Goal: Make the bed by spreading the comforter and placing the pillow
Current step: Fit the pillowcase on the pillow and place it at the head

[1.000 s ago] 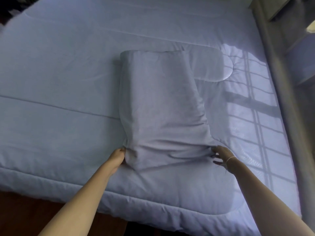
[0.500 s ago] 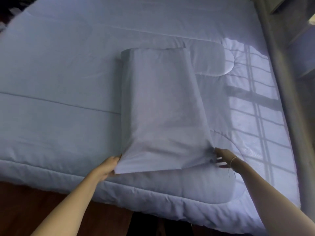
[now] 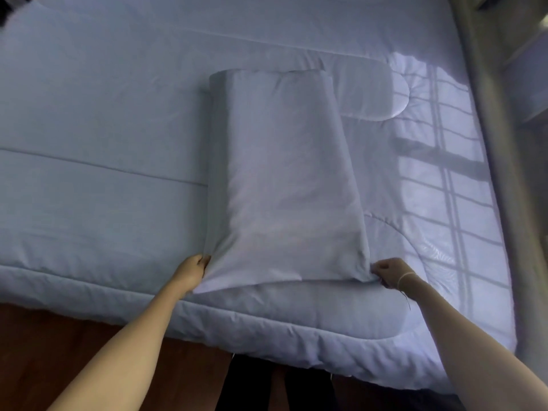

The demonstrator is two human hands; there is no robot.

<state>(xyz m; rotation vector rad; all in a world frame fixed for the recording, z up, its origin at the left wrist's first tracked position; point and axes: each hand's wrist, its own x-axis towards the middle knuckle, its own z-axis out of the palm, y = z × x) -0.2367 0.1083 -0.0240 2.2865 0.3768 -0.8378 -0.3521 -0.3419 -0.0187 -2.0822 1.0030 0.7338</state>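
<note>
Pale smooth pillow [image 3: 284, 179] between 2 pinching hands [image 3: 189, 272].

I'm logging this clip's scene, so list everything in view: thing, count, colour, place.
pillow: one, pale blue-grey, lying lengthwise on the comforter, middle of the view.
comforter: one, pale blue, spread over the bed, window light patterning its right part.
floor: one, reddish-brown wood, below the bed's near edge.
bed frame: one, grey-beige, along the right side.
wrist string: one, pale, on the right wrist.
left hand: one, fingers gripping the pillow's near left corner.
right hand: one, fingers pinching the pillow's near right corner.
</note>
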